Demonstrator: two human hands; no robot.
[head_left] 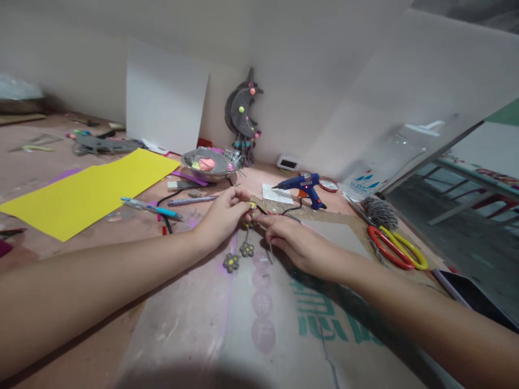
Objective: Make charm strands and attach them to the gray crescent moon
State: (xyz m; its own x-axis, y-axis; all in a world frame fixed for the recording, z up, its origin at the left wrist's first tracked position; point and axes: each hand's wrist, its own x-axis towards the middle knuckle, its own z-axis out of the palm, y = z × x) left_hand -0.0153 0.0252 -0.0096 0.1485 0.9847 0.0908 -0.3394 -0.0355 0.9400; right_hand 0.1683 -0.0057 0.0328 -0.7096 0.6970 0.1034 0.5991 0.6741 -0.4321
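Between the thumb and fingers of my left hand [231, 213], I pinch a small grey and yellow flower charm [252, 205], partly covered by the fingertips. My right hand [294, 237] meets it from the other side, index finger stretched toward the charm and the other fingers curled. A thin grey yarn strand [270, 253] comes down from those curled fingers; their grip on it is partly hidden. Below my hands, two more grey flowers with yellow dots, an upper flower [246, 248] and a lower flower [231, 262], rest over the printed plastic sheet [194, 329].
A blue glue gun [302, 186] stands beyond my right hand, its nozzle over a white card [278, 193]. Scissors [395, 246], a yarn ball [380, 212] and a phone [474, 294] lie rightward. Leftward are yellow paper [85, 194], pens and a bowl [211, 172].
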